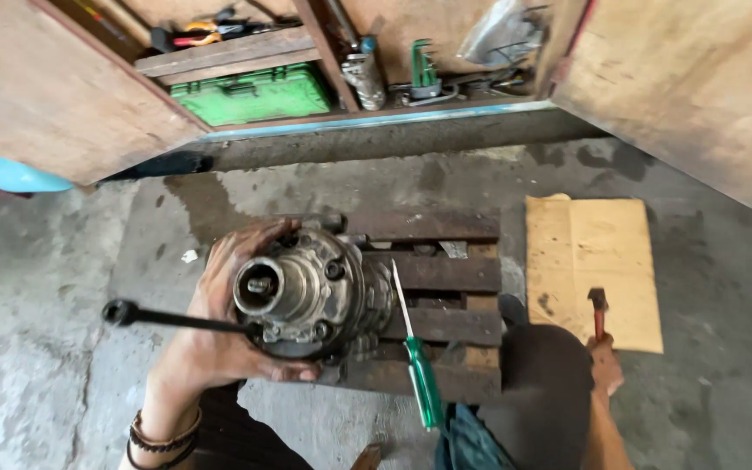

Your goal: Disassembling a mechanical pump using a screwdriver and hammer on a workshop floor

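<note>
A greasy metal gear housing [311, 292] with a flange and central shaft sits on a dark wooden pallet [441, 274]. My left hand [224, 335] wraps around the housing's left side, next to a long black socket wrench [163, 318] that sticks out leftward from it. My right hand [605, 361] is partly hidden behind my knee and grips the red handle of a small hammer [599, 309], whose head rests on a cardboard sheet [594, 261]. A green-handled screwdriver [415, 352] leans across the pallet beside the housing.
An open wooden cabinet at the top holds a green tool case [254, 94], a green clamp [422, 65], pliers and other tools. Its doors [63, 87] swing out on both sides. The floor is stained concrete. A blue round object [15, 177] lies at far left.
</note>
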